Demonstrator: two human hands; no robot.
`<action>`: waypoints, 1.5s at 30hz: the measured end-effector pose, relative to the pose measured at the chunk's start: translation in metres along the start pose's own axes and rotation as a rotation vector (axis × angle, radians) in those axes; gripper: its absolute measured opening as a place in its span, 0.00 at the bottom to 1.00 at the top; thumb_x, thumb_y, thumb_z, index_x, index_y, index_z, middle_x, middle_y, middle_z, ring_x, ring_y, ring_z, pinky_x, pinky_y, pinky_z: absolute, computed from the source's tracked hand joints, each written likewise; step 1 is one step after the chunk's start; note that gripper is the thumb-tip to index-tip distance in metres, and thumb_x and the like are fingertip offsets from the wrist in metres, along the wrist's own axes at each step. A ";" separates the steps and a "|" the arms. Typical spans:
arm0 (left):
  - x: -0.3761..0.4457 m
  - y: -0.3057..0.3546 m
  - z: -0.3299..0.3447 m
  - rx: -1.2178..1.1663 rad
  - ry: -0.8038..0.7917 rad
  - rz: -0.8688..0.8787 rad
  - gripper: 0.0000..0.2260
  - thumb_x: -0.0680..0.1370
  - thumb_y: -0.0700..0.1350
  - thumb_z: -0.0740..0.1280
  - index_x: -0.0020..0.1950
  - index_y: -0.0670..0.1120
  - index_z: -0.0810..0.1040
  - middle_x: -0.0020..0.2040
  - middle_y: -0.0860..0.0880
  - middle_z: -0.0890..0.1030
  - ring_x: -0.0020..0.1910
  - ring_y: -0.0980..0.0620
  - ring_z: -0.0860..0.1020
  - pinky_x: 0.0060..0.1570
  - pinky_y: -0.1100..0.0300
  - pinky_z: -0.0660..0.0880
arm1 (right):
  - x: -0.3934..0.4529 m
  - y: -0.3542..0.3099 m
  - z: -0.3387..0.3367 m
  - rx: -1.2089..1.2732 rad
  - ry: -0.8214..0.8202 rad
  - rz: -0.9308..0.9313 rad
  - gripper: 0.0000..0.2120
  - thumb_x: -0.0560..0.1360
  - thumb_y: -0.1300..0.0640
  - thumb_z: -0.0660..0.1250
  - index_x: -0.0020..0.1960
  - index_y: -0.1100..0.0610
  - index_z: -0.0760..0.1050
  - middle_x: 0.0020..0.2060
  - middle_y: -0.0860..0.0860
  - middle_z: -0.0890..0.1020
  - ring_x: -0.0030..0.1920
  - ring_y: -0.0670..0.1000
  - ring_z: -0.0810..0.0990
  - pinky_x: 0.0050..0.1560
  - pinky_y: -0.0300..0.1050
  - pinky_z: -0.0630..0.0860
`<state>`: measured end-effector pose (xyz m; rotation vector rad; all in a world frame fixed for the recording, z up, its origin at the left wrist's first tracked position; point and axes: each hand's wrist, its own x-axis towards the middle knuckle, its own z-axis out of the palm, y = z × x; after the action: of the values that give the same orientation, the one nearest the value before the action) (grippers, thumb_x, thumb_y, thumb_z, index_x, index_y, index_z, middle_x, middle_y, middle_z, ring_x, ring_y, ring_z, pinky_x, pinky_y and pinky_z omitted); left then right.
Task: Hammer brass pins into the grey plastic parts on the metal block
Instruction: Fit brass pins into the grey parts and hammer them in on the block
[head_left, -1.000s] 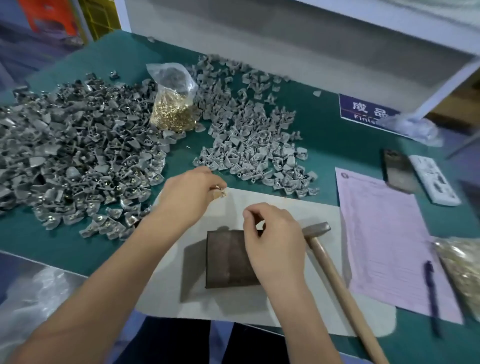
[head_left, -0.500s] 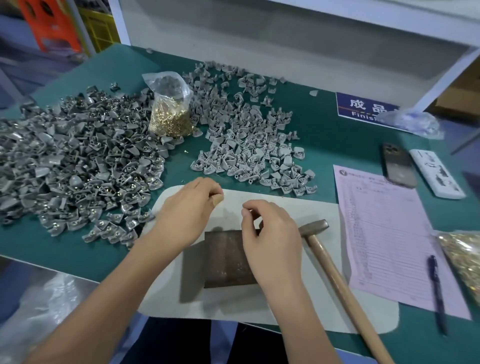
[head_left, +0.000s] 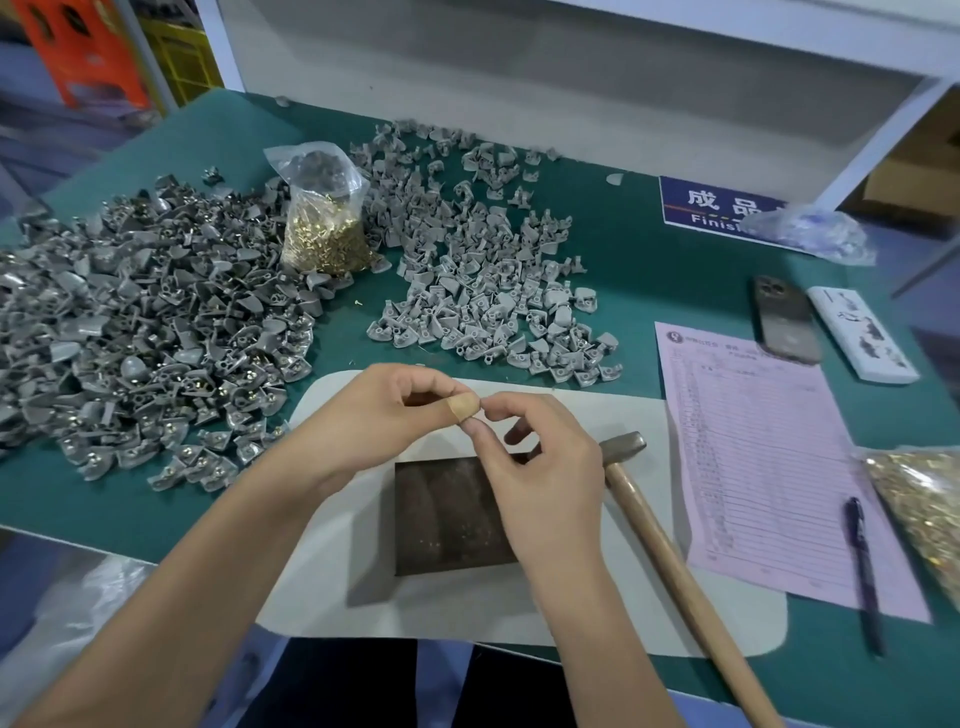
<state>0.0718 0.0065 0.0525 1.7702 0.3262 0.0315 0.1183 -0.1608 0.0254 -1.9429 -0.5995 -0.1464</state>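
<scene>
Grey plastic parts (head_left: 145, 332) lie heaped on the green tabletop (head_left: 649, 270) to your left, beside the bag of brass pins (head_left: 324, 234). Your left hand (head_left: 379, 415) and right hand (head_left: 540, 467) meet fingertip to fingertip above the metal block (head_left: 447, 519), fingers curled in a pinch; what they pinch is too small to tell. Beside the block lies the hammer (head_left: 670, 551).
</scene>
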 end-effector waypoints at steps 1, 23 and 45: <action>0.002 0.000 -0.002 0.016 -0.023 -0.009 0.07 0.79 0.49 0.71 0.45 0.50 0.87 0.44 0.56 0.86 0.41 0.66 0.80 0.39 0.78 0.70 | -0.001 0.000 0.001 -0.018 0.007 0.014 0.06 0.74 0.52 0.77 0.50 0.46 0.83 0.45 0.40 0.83 0.48 0.44 0.81 0.46 0.40 0.76; 0.105 -0.006 0.021 0.955 0.146 0.252 0.07 0.79 0.46 0.68 0.57 0.53 0.77 0.51 0.54 0.79 0.52 0.50 0.78 0.43 0.58 0.68 | -0.002 0.000 0.000 -0.040 0.019 -0.007 0.02 0.80 0.57 0.69 0.50 0.52 0.80 0.44 0.45 0.81 0.46 0.46 0.79 0.47 0.41 0.76; -0.088 -0.029 0.031 0.188 0.238 0.195 0.09 0.75 0.45 0.74 0.52 0.58 0.83 0.45 0.63 0.85 0.45 0.62 0.82 0.43 0.71 0.73 | -0.046 -0.014 -0.031 0.094 -0.017 -0.054 0.05 0.75 0.59 0.75 0.48 0.50 0.86 0.44 0.43 0.83 0.49 0.48 0.83 0.51 0.35 0.74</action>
<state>-0.0124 -0.0388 0.0314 1.9838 0.3351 0.3637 0.0769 -0.1992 0.0337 -1.8398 -0.6593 -0.1333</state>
